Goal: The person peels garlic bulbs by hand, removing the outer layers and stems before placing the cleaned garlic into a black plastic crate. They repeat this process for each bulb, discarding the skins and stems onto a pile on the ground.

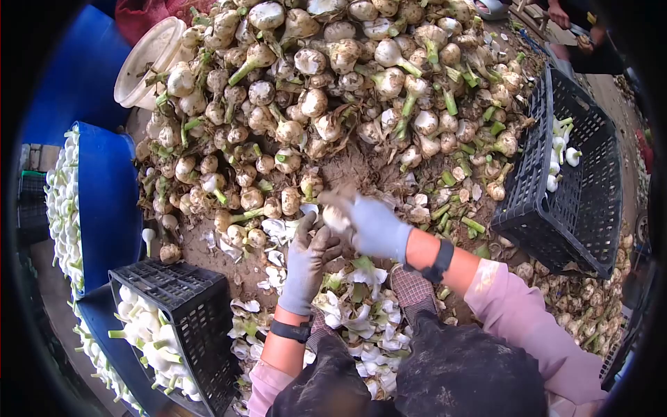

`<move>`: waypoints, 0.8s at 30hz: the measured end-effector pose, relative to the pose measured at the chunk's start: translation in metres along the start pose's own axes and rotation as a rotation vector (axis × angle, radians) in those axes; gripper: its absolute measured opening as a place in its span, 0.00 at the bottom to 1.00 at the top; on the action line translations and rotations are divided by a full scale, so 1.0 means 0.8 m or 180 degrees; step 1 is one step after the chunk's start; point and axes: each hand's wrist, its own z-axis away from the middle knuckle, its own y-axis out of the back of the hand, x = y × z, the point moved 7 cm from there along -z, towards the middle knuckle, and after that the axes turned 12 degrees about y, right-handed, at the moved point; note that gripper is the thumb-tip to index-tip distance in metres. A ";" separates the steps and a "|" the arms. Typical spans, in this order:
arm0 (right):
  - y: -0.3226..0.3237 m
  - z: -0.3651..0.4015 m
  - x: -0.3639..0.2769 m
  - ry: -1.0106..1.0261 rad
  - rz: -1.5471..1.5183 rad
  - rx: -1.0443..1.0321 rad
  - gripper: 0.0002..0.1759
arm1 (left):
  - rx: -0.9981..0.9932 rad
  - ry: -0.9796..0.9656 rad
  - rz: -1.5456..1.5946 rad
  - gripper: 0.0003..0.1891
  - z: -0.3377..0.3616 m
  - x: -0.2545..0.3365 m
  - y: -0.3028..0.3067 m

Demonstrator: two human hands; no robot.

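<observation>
My right hand, in a grey glove and smeared by motion at the fingers, grips a pale garlic bulb. Just below and to the left of that bulb is my left hand, gloved too, with its fingers bent and apart and nothing seen between them. Beyond both hands rises a big heap of dirt-covered garlic bulbs, many with cut green stems. Peeled white skins litter the ground under my hands and between my feet.
A black crate of cleaned white garlic stands at lower left, beside a blue drum. Another black crate, with a few white bulbs, is at right. A whitish bucket lies tilted at upper left. Another person's hand shows at upper right.
</observation>
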 end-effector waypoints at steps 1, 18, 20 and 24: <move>-0.016 0.008 -0.031 0.0347 -0.0266 -0.0239 0.44 | -0.0352 -0.0024 0.0222 0.28 0.002 0.002 -0.011; -0.019 0.034 -0.018 -0.0895 -0.1697 0.0415 0.14 | 0.0485 -0.1993 -0.2668 0.44 0.066 0.046 -0.022; -0.025 0.040 -0.006 -0.0781 -0.1643 0.0557 0.13 | -0.0035 -0.1050 -0.1183 0.47 0.059 0.042 -0.007; 0.001 0.043 -0.029 -0.0376 -0.0718 0.0844 0.14 | -0.0742 -0.0321 0.0914 0.27 0.048 0.020 -0.006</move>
